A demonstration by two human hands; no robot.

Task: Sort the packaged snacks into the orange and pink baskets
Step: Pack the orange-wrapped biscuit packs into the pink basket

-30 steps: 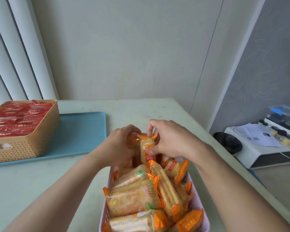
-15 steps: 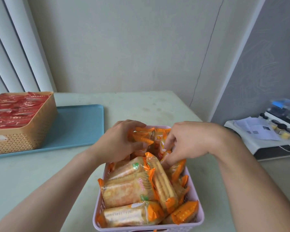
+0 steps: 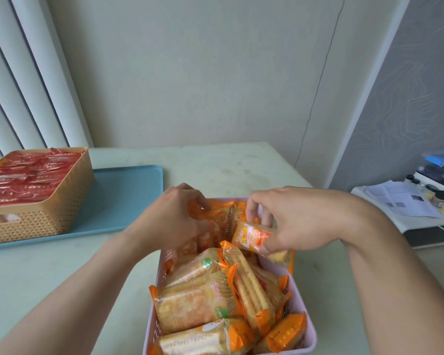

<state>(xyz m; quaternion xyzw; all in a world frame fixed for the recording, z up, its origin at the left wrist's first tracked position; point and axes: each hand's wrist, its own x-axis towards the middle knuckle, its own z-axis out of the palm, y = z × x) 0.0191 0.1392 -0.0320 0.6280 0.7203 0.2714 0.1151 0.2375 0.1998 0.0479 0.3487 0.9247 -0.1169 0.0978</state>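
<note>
The pink basket [image 3: 303, 326], latticed plastic at six o'clock, is crammed with glossy orange packs [image 3: 198, 303]. The right hand [image 3: 300, 221] pinches one pack [image 3: 254, 235] over its far rim; the left hand [image 3: 174, 221] grips packs beside it. At nine o'clock, the orange basket [image 3: 49, 216] of red packs [image 3: 28, 175] sits on a blue tray [image 3: 128, 196].

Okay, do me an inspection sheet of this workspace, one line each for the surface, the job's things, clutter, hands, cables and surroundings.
Surface: pale green table, faintly stained.
Job's things: pink basket near the front edge, heaped with orange-wrapped snacks; orange basket, filled with red-wrapped snacks, stands on a blue tray.
Clutter: nothing seen on the table.
Hands: left hand grips packs at the pink basket's far end; right hand pinches one snack pack above it.
Cables: thin wire runs down the wall.
Surroundings: vertical blinds left; white side unit right, carrying papers and small jars.
</note>
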